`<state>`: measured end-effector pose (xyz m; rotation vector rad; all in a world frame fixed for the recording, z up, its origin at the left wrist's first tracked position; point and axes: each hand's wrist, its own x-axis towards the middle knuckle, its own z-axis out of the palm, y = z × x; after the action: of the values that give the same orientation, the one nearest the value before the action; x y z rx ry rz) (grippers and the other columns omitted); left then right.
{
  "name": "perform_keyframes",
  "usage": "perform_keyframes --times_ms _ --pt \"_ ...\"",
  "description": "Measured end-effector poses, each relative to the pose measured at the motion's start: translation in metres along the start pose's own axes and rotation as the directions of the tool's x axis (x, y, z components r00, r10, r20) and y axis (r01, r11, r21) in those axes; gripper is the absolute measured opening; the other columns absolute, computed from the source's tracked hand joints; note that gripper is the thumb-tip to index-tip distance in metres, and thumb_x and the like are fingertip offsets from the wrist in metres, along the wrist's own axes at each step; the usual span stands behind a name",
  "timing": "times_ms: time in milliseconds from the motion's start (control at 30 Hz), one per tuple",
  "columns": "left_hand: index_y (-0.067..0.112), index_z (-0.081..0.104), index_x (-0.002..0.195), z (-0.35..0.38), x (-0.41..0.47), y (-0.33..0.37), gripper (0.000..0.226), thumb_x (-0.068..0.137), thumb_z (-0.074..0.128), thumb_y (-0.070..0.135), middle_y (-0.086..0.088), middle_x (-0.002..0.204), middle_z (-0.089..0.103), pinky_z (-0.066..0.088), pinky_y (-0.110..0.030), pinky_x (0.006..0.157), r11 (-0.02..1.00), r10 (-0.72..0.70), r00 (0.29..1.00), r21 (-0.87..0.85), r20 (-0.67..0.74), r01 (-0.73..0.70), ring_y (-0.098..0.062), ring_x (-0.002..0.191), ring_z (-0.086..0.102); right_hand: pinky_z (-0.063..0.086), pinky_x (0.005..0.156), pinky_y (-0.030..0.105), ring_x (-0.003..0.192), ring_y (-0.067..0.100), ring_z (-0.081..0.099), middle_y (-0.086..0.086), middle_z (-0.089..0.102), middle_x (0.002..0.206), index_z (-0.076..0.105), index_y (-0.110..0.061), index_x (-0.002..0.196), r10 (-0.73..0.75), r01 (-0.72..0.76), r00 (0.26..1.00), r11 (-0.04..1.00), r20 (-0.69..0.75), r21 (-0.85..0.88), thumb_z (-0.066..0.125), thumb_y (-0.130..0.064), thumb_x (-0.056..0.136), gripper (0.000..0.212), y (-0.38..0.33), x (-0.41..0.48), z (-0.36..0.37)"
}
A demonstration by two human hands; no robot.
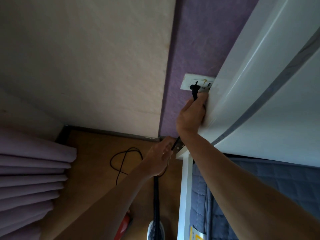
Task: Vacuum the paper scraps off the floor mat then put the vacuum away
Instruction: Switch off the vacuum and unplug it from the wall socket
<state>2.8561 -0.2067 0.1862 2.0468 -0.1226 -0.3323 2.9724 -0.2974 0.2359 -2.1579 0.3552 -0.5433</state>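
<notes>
A cream wall [86, 58] fills the frame from 9 to 12 o'clock and meets a purple wall [199, 40] at 12 to 1 o'clock. A glossy white curved panel [259, 84] with a grey trim strip sweeps from 1 down to 4 o'clock. Pale purple curtain folds [31, 179] are stacked at 8 o'clock. The wooden floor [97, 153] lies between 6 and 7 o'clock. A blue quilt [259, 179] sits under the panel at 4 to 5 o'clock, with an upright white post [185, 196] along its left edge.

Both bare forearms reach up from the bottom edge. The vacuum [152, 227] stands on the floor at 6 o'clock. Only its pale body, a red part beside it and its black hose [156, 196] can be seen, and the hose rises towards the left hand [159, 158].

The left hand is near the centre, just below the right wrist, with its fingers curled round the black power cord [131, 148]. A slack length of the cord lies looped on the floor at 7 o'clock.

The right hand [190, 116], at 2 o'clock, pinches the black plug [194, 90]. The plug's head lies against the white wall outlet [197, 83] on the purple wall. It is unclear whether the prongs are fully seated.
</notes>
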Motion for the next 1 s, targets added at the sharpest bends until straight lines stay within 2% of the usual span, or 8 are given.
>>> perform_keyframes --times_ms 133,367,467,600,700,767,833,1000 --pt "0.01 0.052 0.128 -0.001 -0.003 -0.002 0.028 0.101 0.048 0.004 -0.012 0.09 0.062 0.046 -0.018 0.065 1.0 -0.004 1.0 -0.012 0.019 0.004 -0.016 0.079 0.061 0.048 0.073 0.027 0.09 0.031 0.065 0.021 0.063 0.097 0.048 0.006 0.113 -0.028 0.028 1.0 1.0 0.0 -0.009 0.039 -0.006 0.102 0.019 -0.001 -0.001 -0.001" --pt "0.012 0.05 0.13 -0.004 -0.009 0.001 0.027 0.103 0.045 0.009 -0.015 0.094 0.062 0.057 -0.041 0.072 0.995 -0.056 0.996 -0.079 0.062 0.061 -0.022 0.082 0.064 0.054 0.077 0.033 0.087 0.03 0.064 0.018 0.062 0.093 0.047 0.006 0.118 0.004 -0.002 1.0 0.998 0.022 -0.067 0.04 -0.004 0.101 0.021 -0.002 -0.001 -0.001" --pt "0.012 0.05 0.13 -0.005 -0.011 0.004 0.027 0.103 0.045 0.009 -0.013 0.097 0.06 0.057 -0.046 0.077 0.99 -0.078 0.995 -0.115 0.07 0.085 -0.025 0.085 0.064 0.055 0.079 0.038 0.078 0.021 0.054 0.01 0.053 0.09 0.044 0.007 0.124 0.046 -0.042 0.998 0.996 0.044 -0.083 0.042 0.0 0.097 0.027 -0.001 0.002 0.002" --pt "0.013 0.051 0.122 -0.002 -0.015 0.007 0.02 0.103 0.047 0.01 -0.01 0.097 0.058 0.059 -0.051 0.078 0.979 -0.093 0.992 -0.174 0.082 0.106 -0.03 0.089 0.065 0.052 0.069 0.029 0.069 0.015 0.051 0.001 0.048 0.074 0.047 0.007 0.119 -0.009 0.011 1.0 0.995 0.023 -0.103 0.041 0.003 0.096 0.025 0.001 0.002 0.003" --pt "0.023 0.052 0.111 0.0 -0.019 0.004 0.016 0.103 0.047 0.01 0.0 0.088 0.056 0.059 -0.054 0.078 0.959 -0.134 0.989 -0.244 0.066 0.146 -0.029 0.084 0.065 0.059 0.063 0.042 0.065 0.024 0.058 0.008 0.05 0.072 0.044 -0.005 0.109 0.015 -0.013 0.998 1.0 0.066 -0.025 0.039 0.001 0.095 0.016 0.002 0.002 0.003" --pt "0.032 0.051 0.103 -0.003 -0.022 0.002 0.023 0.104 0.045 0.01 0.005 0.083 0.055 0.059 -0.053 0.08 0.941 -0.161 0.985 -0.293 0.053 0.17 -0.02 0.078 0.062 0.06 0.063 0.048 0.071 0.028 0.064 0.015 0.056 0.082 0.042 -0.011 0.109 0.052 -0.051 0.995 0.999 0.084 -0.018 0.037 -0.004 0.097 0.015 0.006 0.002 0.004" --pt "0.032 0.049 0.103 -0.005 -0.03 -0.001 0.021 0.105 0.042 0.012 0.003 0.08 0.054 0.059 -0.044 0.076 0.952 -0.148 0.983 -0.253 0.105 0.17 -0.016 0.074 0.058 0.06 0.062 0.045 0.072 0.028 0.066 0.014 0.059 0.087 0.043 -0.01 0.112 0.037 -0.034 0.996 0.999 0.085 -0.037 0.034 -0.011 0.098 0.017 0.014 -0.012 0.002" --pt "0.024 0.047 0.122 0.001 -0.073 -0.025 0.019 0.106 0.041 0.017 -0.018 0.092 0.059 0.049 -0.032 0.069 0.962 -0.21 0.948 -0.121 0.241 0.244 -0.022 0.078 0.055 0.055 0.053 0.047 0.058 0.021 0.061 -0.001 0.057 0.071 0.045 -0.007 0.098 -0.03 0.013 0.983 0.996 0.181 0.094 0.036 -0.017 0.104 0.015 0.041 -0.078 -0.014"
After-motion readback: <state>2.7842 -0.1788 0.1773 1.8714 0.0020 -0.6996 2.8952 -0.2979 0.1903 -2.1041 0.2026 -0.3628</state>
